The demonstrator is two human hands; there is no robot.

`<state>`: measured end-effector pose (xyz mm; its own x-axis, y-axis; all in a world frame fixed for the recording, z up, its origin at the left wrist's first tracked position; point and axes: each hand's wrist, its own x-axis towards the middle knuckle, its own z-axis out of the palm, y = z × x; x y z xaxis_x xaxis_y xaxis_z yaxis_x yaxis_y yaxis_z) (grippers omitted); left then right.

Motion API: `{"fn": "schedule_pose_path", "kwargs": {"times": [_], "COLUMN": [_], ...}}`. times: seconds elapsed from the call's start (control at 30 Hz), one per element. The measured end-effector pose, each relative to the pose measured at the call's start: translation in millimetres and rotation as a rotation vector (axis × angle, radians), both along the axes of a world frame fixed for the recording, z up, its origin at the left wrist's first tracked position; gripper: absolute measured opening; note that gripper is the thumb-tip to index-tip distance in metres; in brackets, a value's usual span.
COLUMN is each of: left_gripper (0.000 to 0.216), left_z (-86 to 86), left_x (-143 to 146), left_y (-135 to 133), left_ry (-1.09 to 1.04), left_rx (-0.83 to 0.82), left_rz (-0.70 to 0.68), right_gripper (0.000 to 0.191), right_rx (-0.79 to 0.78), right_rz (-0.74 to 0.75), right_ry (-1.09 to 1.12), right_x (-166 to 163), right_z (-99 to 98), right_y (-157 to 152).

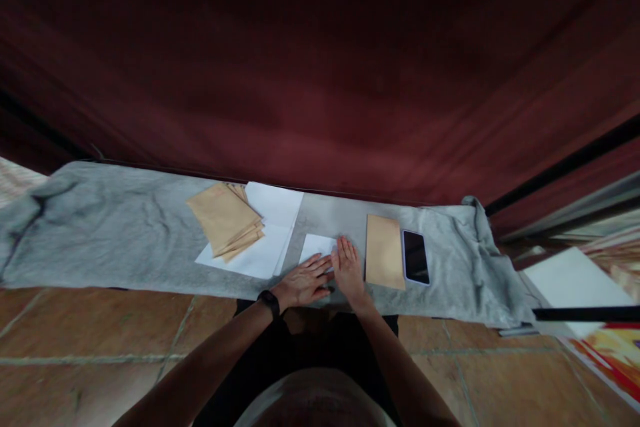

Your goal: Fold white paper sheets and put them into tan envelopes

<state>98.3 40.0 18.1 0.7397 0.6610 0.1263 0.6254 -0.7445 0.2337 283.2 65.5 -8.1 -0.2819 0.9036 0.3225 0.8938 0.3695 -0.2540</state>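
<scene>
Working right of brown papers (223,217) lying on white sheets (275,207); on the near side of the table (145,227), pressing a small white paper (317,242) with open, spread left hand (303,282) and open, flattened right hand (349,271); perhaps smoothing a fold, mostly covered. Probably needing even pressure next, left of the phone (416,257).

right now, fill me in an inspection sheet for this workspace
Surface: long, rumpled grey cloth
Job's things: small white paper sheet; tan envelope-like papers, fanned over large white paper sheets; single tan rectangular paper, lying apart
Clutter: dark-screened, pale-rimmed phone beside the single tan paper
Hands: left hand, with black wristband, and right hand both flat on the small sheet
Cables: nothing clearly seen
Surroundings: dark red backdrop; brown floor tiles
</scene>
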Motion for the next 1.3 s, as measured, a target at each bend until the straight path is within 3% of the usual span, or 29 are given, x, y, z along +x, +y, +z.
{"fn": "schedule_pose_path", "kwargs": {"times": [0.23, 0.7, 1.0, 1.2, 1.3], "left_gripper": [0.057, 0.066, 0.066, 0.060, 0.056], "left_z": [-4.2, -18.5, -22.3, -17.3, -9.5], "left_x": [1.7, 20.4, 13.8, 11.6, 18.6], "left_y": [1.2, 3.5, 14.2, 18.8, 15.8], "left_ry": [0.021, -0.057, -0.043, -0.048, -0.068], "left_rx": [0.021, 0.161, 0.117, 0.146, 0.147], "left_rz": [0.075, 0.536, 0.746, 0.769, 0.634], "right_gripper": [0.051, 0.057, 0.057, 0.055, 0.054], "right_rx": [-0.005, 0.026, 0.027, -0.005, -0.011], "right_rz": [-0.021, -0.136, -0.146, -0.147, -0.135], "right_ry": [-0.025, -0.019, 0.012, 0.030, 0.088], "right_x": [-0.1, 0.5, 1.0, 1.2, 3.9], "right_z": [4.8, 5.9, 2.3, 2.8, 4.1], "right_y": [-22.7, -28.5, -27.8, -27.8, -28.6]}}
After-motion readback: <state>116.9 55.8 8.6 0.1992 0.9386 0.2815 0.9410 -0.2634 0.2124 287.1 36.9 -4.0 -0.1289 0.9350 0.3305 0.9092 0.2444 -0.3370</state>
